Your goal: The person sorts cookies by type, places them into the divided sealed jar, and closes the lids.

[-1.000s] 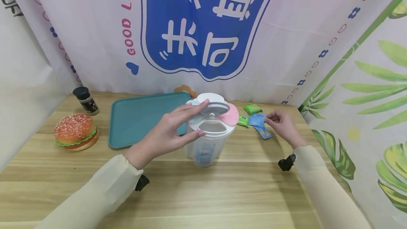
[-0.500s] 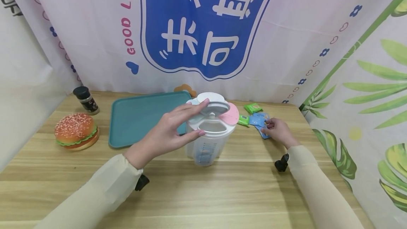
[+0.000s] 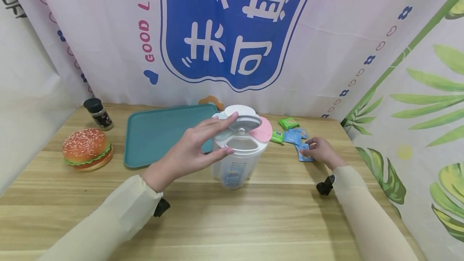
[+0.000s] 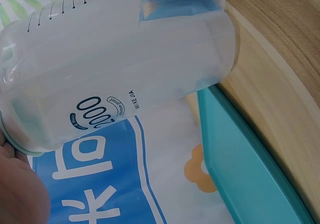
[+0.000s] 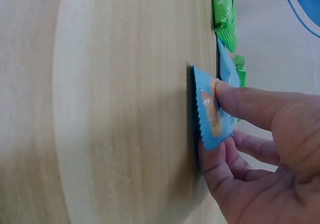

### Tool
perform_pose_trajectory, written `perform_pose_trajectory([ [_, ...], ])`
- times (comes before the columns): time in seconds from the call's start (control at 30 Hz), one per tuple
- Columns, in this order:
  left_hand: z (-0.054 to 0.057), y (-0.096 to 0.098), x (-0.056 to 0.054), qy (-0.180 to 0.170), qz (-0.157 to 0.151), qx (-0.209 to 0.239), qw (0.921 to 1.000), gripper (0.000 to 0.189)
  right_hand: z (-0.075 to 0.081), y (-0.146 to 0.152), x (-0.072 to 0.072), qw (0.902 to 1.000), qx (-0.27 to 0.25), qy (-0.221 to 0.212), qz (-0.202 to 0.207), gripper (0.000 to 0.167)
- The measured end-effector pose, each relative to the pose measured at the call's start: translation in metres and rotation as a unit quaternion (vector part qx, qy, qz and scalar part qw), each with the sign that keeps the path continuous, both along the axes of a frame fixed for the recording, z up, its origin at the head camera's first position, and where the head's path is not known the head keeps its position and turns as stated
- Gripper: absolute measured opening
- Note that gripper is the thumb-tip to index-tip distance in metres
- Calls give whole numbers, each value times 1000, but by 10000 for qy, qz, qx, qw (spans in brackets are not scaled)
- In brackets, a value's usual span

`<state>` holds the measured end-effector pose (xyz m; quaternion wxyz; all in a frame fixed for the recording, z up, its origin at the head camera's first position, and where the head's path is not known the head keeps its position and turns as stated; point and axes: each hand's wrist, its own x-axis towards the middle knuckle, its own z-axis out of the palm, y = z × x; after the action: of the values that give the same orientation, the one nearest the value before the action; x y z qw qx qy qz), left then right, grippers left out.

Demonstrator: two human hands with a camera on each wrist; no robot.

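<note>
Wooden table (image 3: 253, 224): canister (image 3: 235, 170), lid (image 3: 247, 123) raised, blue packets (image 4: 180, 9) already inside; left hand (image 3: 192, 148), fingers straight, touches lid; right hand (image 3: 324, 151) pinches sachet (image 5: 207, 108); loose packets (image 3: 288, 123) left outside.

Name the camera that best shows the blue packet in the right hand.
The right wrist view: the blue packet is close up, serrated edge and orange print visible, pinched by the right hand. The head view shows it small, partly covered by the hand. The left wrist view misses it; other blue packets show through the container.
</note>
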<state>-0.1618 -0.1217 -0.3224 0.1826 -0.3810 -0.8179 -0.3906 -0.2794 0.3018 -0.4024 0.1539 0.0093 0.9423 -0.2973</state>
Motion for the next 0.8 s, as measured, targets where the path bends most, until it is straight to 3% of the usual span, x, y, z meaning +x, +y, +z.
perform_pose_trajectory([
  [0.47, 0, 1, 0, 16, -6, 25, 10000, 78, -2, 15, 9, 9989, -388, 237, -76, 48],
  [0.8, -1, 1, 0, -41, 30, -29, 10000, 79, 8, 30, 14, 9914, -582, 1104, -399, 42],
])
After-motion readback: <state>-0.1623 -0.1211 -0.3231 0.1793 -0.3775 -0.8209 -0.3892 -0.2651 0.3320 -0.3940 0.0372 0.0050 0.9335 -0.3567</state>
